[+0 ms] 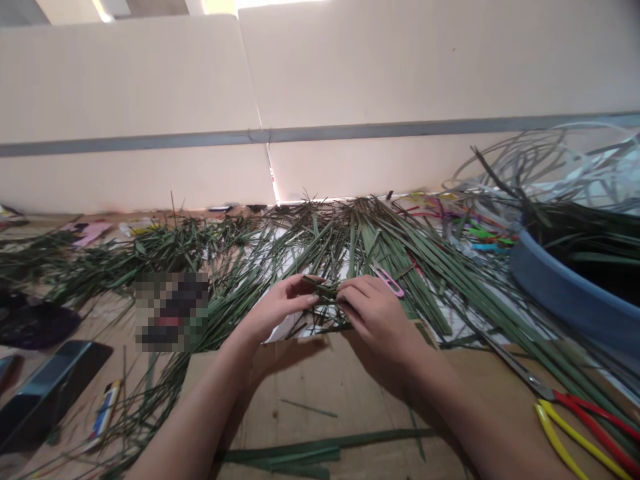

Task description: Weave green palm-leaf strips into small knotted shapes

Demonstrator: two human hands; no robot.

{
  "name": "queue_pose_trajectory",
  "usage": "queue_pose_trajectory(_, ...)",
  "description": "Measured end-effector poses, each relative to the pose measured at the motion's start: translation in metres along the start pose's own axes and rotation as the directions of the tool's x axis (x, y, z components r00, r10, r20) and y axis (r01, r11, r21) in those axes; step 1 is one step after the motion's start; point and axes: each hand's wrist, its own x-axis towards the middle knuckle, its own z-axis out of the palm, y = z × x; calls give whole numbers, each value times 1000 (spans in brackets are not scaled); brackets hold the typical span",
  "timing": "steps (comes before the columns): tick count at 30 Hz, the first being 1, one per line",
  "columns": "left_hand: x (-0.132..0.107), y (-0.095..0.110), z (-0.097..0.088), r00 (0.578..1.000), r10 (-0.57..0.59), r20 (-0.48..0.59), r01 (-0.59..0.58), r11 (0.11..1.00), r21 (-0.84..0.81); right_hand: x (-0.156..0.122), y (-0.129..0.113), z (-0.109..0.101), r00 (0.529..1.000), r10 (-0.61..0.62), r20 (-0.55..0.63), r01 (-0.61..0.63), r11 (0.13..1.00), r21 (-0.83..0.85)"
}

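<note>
Between my two hands, just beyond the cardboard's far edge, is a small piece of folded green leaf strips (pixel 325 291). My left hand (pixel 287 300) pinches its left end with thumb and fingers. The right end is gripped by my right hand (pixel 373 307), whose fingers curl over it and hide part of it. A pink-handled cutter (pixel 390 280) lies just past the right hand on long green leaves (pixel 425 267). Below the hands, several cut leaf strips (pixel 285 457) rest on the cardboard (pixel 300 380).
Scissors with red and yellow handles (pixel 550 397) lie at the right, near a blue tub (pixel 560 287) holding leaves. Pale plastic strips (pixel 575 160) coil behind it. At left are a phone (pixel 55 387), a glue tube (pixel 104 410) and a dark plastic bag (pixel 35 320). A white partition (pixel 150 87) stands behind.
</note>
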Motion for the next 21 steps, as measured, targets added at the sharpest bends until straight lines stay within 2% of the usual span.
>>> queue_pose_trajectory(5,6,-9,5,994,46,-101,-48,999,-22,0,-3,0,999,24,24,-25,999,42)
queue_pose_trajectory(10,6,-9,7,981,27,-192,-34,999,-37,-1,-2,-1,998,66,-6,-63,974,218)
queue_pose_trajectory(14,6,-10,8,971,-1,-239,-27,993,-115,-1,-1,-3,985,166,-52,-136,920,368)
queue_pose_trajectory(18,8,-17,8,976,-12,-216,-23,987,-158,-1,2,-2,956,284,-71,-235,888,395)
queue_pose_trajectory(21,9,-21,9,965,-42,-258,-5,984,-179,-2,3,1,933,344,-100,-276,868,412)
